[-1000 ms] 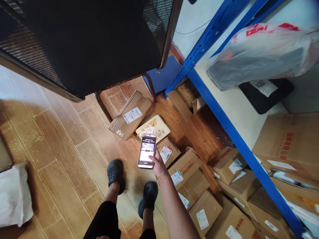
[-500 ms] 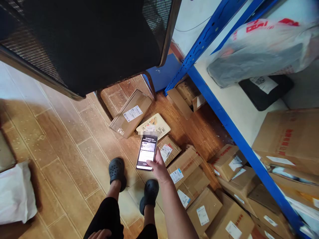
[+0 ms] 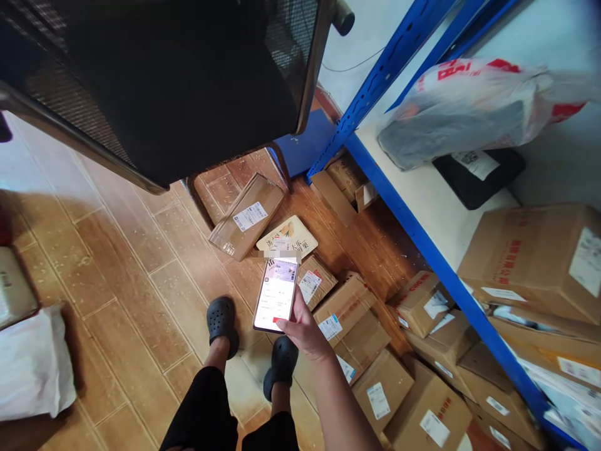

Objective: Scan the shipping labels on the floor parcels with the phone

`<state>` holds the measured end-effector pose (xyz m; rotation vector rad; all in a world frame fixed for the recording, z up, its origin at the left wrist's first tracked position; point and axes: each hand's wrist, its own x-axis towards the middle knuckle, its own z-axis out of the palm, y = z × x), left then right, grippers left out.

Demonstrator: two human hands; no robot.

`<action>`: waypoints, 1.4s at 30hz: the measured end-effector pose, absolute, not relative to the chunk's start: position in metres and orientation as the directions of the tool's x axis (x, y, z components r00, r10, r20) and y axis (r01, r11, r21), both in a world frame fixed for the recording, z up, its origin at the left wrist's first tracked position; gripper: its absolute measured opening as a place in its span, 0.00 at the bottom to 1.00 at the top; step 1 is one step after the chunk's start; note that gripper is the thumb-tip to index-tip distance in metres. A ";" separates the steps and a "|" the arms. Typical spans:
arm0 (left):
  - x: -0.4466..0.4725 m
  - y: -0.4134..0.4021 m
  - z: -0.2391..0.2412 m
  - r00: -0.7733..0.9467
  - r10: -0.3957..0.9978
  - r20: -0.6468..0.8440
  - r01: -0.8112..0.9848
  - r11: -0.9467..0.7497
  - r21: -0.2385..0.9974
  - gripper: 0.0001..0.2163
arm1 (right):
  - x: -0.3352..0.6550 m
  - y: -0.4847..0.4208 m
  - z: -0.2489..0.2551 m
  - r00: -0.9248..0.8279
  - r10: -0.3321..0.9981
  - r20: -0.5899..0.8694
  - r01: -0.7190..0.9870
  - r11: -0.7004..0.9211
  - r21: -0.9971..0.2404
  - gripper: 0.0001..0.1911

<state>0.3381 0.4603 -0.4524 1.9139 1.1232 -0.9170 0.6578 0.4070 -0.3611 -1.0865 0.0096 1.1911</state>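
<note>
Your right hand (image 3: 307, 329) grips the smartphone (image 3: 277, 294) (screen lit), fingers wrapped round its edge, thumb on the glass, above labelled cardboard parcels (image 3: 350, 313).

Cardboard parcels (image 3: 347, 313) are scattered over the wooden floor (image 3: 117, 263) beside blue shelving (image 3: 422, 232). A plastic bag (image 3: 464, 103) is laid on the shelf, and a black mesh chair (image 3: 164, 81) is seen above.
</note>
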 end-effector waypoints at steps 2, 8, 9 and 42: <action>0.391 0.475 -0.484 0.443 0.446 -0.778 0.881 -0.377 0.286 0.14 | 0.655 0.406 -0.361 0.427 0.738 -0.523 -0.742 -0.045 -0.669 0.36; 0.468 0.494 -0.554 0.559 0.566 -0.606 0.829 -0.409 0.382 0.20 | 0.638 0.409 -0.362 0.411 0.737 -0.537 -0.758 -0.051 -0.650 0.37; 0.465 0.493 -0.556 0.567 0.567 -0.598 0.824 -0.409 0.393 0.20 | 0.635 0.410 -0.363 0.407 0.737 -0.540 -0.762 -0.052 -0.645 0.37; 0.483 0.495 -0.516 0.524 0.612 -0.592 0.850 -0.332 0.409 0.21 | 0.606 0.455 -0.447 0.439 0.620 -0.651 -0.871 0.115 -0.477 0.28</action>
